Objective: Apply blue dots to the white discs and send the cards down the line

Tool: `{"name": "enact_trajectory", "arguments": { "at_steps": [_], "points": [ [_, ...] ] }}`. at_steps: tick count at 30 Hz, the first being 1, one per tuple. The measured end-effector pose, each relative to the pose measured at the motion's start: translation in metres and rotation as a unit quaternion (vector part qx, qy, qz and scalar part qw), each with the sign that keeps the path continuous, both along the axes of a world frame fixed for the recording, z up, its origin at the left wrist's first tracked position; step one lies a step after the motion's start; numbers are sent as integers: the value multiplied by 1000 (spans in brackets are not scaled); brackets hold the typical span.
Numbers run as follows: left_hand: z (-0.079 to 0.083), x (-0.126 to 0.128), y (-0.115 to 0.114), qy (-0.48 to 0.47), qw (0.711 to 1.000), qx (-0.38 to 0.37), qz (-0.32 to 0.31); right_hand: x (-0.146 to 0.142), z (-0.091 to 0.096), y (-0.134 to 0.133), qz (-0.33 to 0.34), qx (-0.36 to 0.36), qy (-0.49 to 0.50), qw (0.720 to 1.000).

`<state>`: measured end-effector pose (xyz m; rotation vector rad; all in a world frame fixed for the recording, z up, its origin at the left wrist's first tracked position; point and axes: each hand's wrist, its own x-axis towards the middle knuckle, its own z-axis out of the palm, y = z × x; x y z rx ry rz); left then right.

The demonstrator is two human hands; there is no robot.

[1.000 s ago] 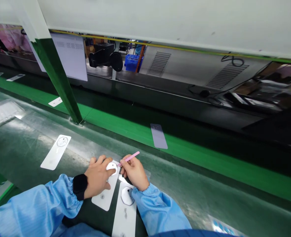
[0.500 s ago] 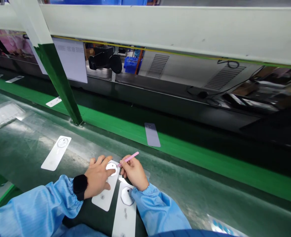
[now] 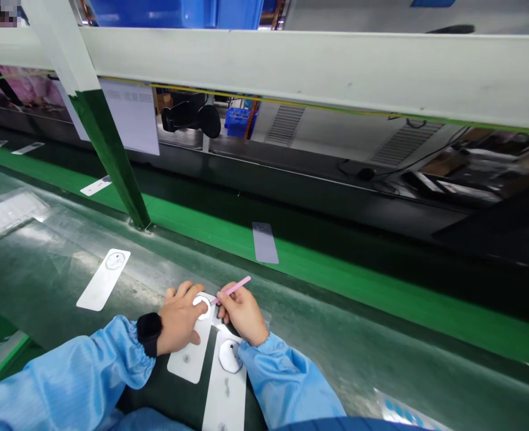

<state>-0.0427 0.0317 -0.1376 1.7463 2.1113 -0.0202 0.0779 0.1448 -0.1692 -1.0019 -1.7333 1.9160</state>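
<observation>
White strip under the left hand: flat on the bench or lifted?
Flat. The white strip lies against the bench with no raised edge showing, and the left hand presses down on its upper end.

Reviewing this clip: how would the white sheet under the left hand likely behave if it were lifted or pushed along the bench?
The white sheet looks very thin and flat, so it probably flexes and droops when lifted by one end. It seems light; the left hand pressing it down suggests it shifts easily. On the glossy bench it would likely slide rather than tip, and its edge may be hard to pinch.
</observation>
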Motion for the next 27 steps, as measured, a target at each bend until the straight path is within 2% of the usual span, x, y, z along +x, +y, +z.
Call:
{"name": "enact_trajectory", "arguments": {
  "at_steps": [3,7,11,14,17,20,22,23,27],
  "points": [
    [2,1,5,-15,1000,-24,12,-1,0,2,-16,-47,38,998],
    [3,-1,15,-16,999,-34,23,-1,0,9,-62,-152,112,980],
    [15,-20,39,-16,998,-39,36,1,-2,15,-77,-218,174,957],
    [37,-50,76,17,999,-13,42,0,-5,17,-76,-237,192,949],
    [68,-84,124,64,996,20,52,-3,-7,17,-74,-242,194,948],
    [92,-103,170,117,985,75,97,-6,-7,16,-80,-257,190,944],
    [96,-96,193,131,976,106,136,-7,-8,16,-80,-264,187,943],
    [92,-86,202,126,974,112,148,-7,-8,16,-77,-265,186,943],
    [55,-21,224,67,984,99,135,-5,-10,18,-75,-269,185,942]
  ]
}}
